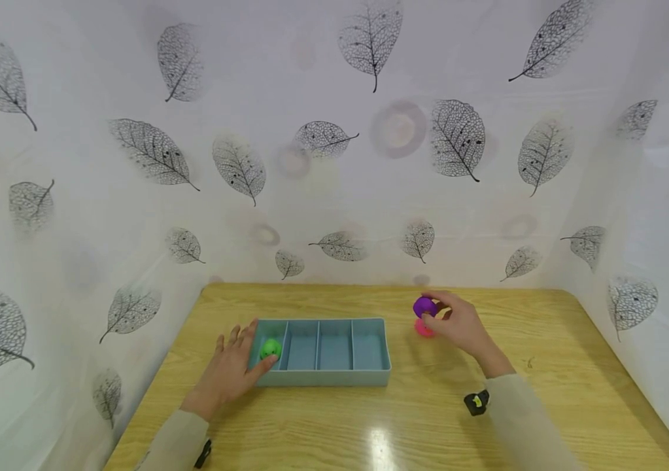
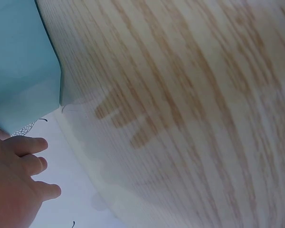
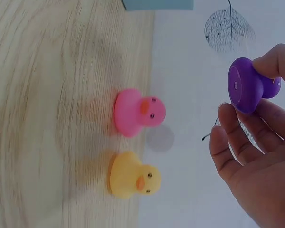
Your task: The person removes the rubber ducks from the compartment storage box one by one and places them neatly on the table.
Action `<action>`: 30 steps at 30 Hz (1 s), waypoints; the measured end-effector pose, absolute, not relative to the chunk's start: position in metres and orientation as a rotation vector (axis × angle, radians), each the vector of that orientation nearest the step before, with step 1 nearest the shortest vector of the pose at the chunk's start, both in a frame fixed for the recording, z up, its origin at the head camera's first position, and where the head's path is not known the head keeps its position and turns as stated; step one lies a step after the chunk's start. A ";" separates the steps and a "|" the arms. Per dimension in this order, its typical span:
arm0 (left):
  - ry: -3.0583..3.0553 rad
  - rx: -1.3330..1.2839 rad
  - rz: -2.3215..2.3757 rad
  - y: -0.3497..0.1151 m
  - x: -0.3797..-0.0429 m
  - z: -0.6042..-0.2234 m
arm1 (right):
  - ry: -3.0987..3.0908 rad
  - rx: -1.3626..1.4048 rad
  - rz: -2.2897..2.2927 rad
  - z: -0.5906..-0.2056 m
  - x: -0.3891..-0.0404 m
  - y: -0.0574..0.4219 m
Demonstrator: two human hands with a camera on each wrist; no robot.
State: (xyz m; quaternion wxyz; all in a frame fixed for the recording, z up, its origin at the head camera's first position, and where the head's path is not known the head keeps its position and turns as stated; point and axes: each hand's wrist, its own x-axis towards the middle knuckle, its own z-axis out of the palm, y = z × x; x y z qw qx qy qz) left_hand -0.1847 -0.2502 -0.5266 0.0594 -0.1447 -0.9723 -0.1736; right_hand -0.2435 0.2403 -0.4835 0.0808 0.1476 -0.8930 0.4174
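Note:
My right hand (image 1: 460, 325) pinches a purple rubber duck (image 3: 247, 88) between thumb and fingers, lifted off the table, its flat base showing in the right wrist view. Below it a pink rubber duck (image 3: 133, 113) stands on the table, beside a yellow rubber duck (image 3: 132, 175); the yellow one is hidden in the head view. At the left end of a blue-grey tray (image 1: 334, 378), my left hand (image 1: 231, 366) rests against the rim with fingers spread and thumb over the front edge. A green rubber duck (image 1: 270, 348) sits in the tray's leftmost compartment, near that thumb.
The tray stands on a wood-grain table (image 1: 316, 425), its other compartments to the right of the green duck. A white curtain (image 1: 334, 216) with leaf prints surrounds the table's back and sides. A black wrist device (image 1: 477, 402) shows by the right sleeve.

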 end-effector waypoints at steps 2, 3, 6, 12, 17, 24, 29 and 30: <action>-2.947 -0.433 -0.529 -0.250 -0.184 -0.526 | -2.686 0.413 1.233 -0.485 -0.243 0.247; -2.947 -0.433 -0.527 -0.250 -0.184 -0.526 | -2.692 0.404 1.225 -0.485 -0.243 0.250; -2.949 -0.426 -0.528 -0.250 -0.184 -0.526 | -2.704 0.373 1.208 -0.486 -0.243 0.258; -2.950 -0.424 -0.526 -0.250 -0.183 -0.525 | -2.703 0.331 1.184 -0.487 -0.242 0.271; -2.959 -0.419 -0.535 -0.250 -0.183 -0.524 | -2.718 0.317 1.183 -0.487 -0.239 0.280; -2.973 -0.418 -0.538 -0.251 -0.183 -0.525 | -2.738 0.259 1.152 -0.486 -0.236 0.294; -2.967 -0.425 -0.533 -0.251 -0.184 -0.526 | -2.755 0.228 1.151 -0.487 -0.235 0.306; -2.966 -0.424 -0.535 -0.251 -0.184 -0.526 | -2.760 0.218 1.156 -0.488 -0.235 0.308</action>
